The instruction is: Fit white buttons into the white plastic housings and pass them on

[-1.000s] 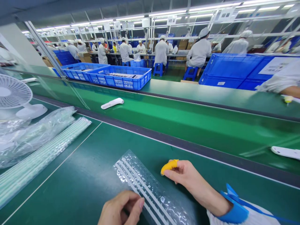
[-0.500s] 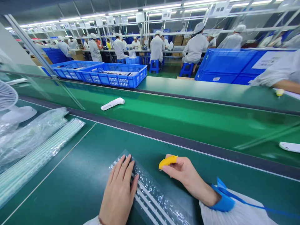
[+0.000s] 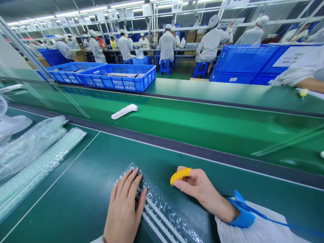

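Observation:
My left hand (image 3: 124, 206) lies with its fingers stretched over the upper end of a clear plastic bag (image 3: 174, 214) on the green bench. Long white strips show inside the bag, running down toward the bottom edge. To the right of the bag, my right hand (image 3: 198, 184) is raised a little, thumb and index finger pinched together. A yellow finger cot (image 3: 180, 174) covers the index fingertip. Something small and clear may sit at the pinch, too small to name. A blue band (image 3: 241, 214) wraps the right wrist.
A white handheld device (image 3: 124, 111) lies on the green conveyor (image 3: 182, 116) beyond the bench. Bagged pale strips (image 3: 43, 165) and a white fan (image 3: 12, 125) are at left. Blue crates (image 3: 117, 77) stand across the line. Several co-workers in white sit beyond; a sleeve (image 3: 298, 71) shows at right.
The white device has shifted slightly right along the conveyor, and another at the right edge has nearly left view. The camera view moved a little; both hands keep their poses.

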